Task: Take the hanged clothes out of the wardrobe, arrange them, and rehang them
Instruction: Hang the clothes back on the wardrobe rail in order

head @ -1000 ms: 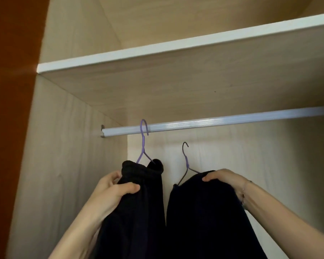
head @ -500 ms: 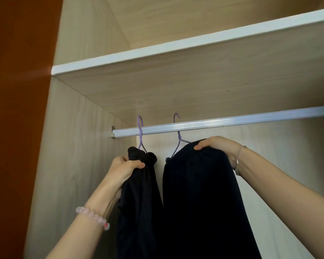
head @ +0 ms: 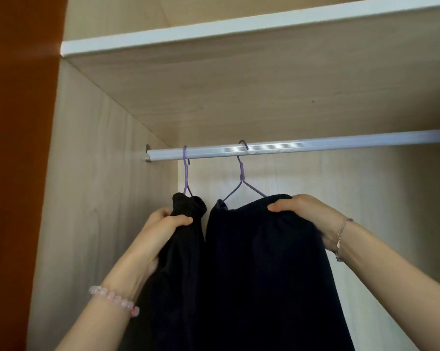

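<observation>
Two dark garments hang on purple wire hangers from the silver rail (head: pixel 315 145) inside the wardrobe. The left garment (head: pixel 183 262) is bunched on the left hanger (head: pixel 186 173), and my left hand (head: pixel 160 231) grips it just below the top. The wider right garment (head: pixel 264 274) hangs from the right hanger (head: pixel 241 173), whose hook sits over the rail. My right hand (head: pixel 305 211) holds that garment's top edge at its right shoulder. Both garments run out of view at the bottom.
A wooden shelf with a white front edge (head: pixel 239 24) lies above the rail. The wardrobe's left wall (head: pixel 87 198) stands close beside the left garment, with an orange-brown panel (head: pixel 18 148) further left. The rail to the right of the hangers is bare.
The right hanger rose from below the rail and its hook now rests over the rail. Both hands stayed on their garments, and the view shifted slightly.
</observation>
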The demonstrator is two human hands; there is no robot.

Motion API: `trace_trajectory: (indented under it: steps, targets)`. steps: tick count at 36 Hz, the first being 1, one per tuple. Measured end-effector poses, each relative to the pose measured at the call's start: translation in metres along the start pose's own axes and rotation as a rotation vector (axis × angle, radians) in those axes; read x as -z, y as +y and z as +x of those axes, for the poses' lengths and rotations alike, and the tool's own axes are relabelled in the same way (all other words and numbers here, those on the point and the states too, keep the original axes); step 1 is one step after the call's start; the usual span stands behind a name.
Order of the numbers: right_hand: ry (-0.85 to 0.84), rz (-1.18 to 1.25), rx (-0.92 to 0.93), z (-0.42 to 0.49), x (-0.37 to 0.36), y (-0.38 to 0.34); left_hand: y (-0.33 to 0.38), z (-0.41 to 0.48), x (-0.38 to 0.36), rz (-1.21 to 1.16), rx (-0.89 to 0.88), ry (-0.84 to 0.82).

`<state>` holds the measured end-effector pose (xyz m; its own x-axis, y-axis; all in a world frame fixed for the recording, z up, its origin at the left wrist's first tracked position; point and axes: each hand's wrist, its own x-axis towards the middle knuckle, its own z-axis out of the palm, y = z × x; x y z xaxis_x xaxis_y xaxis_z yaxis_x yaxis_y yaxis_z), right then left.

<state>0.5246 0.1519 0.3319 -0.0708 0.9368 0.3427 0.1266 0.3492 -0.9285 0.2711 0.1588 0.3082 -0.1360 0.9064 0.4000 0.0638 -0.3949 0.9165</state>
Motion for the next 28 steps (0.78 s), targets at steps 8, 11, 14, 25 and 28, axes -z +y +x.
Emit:
trace_trajectory:
  steps: [8,11,14,25,28]
  targets:
    - [0.111,-0.074,0.086,-0.010,-0.008,0.044,-0.022,-0.039,0.000,-0.171,-0.064,-0.075]
    - [0.147,-0.078,0.104,-0.024,-0.018,0.068,-0.038,-0.052,0.000,-0.210,-0.130,-0.088]
    - [0.172,-0.093,0.131,-0.042,-0.028,0.095,-0.064,-0.061,-0.001,-0.109,-0.196,-0.033]
    - [0.264,0.090,-0.196,-0.144,-0.051,0.241,-0.263,-0.183,-0.010,0.207,0.260,0.076]
    - [0.232,0.105,-0.373,-0.181,-0.054,0.295,-0.298,-0.237,-0.006,0.208,0.388,0.071]
